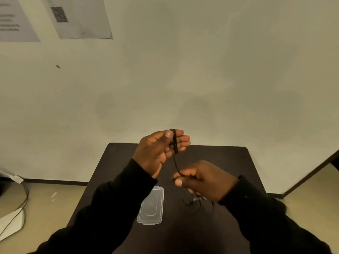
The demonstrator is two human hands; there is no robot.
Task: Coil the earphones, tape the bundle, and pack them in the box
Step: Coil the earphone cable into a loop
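Black earphones (175, 142) are looped several times around the fingers of my left hand (157, 149), which is raised above the far part of the dark table (220, 156), thumb pressed on the loops. One strand of cable runs down to my right hand (201, 180), which pinches it lower and nearer. More loose cable (192, 201) lies tangled on the table under my right hand. A clear plastic box (150, 206) lies flat on the table below my left forearm. I cannot see any tape.
A pale wall (201, 70) stands right behind the small table. Two printed sheets (78, 17) hang on it at the upper left. Cables (22, 200) and a white object lie on the floor at the left.
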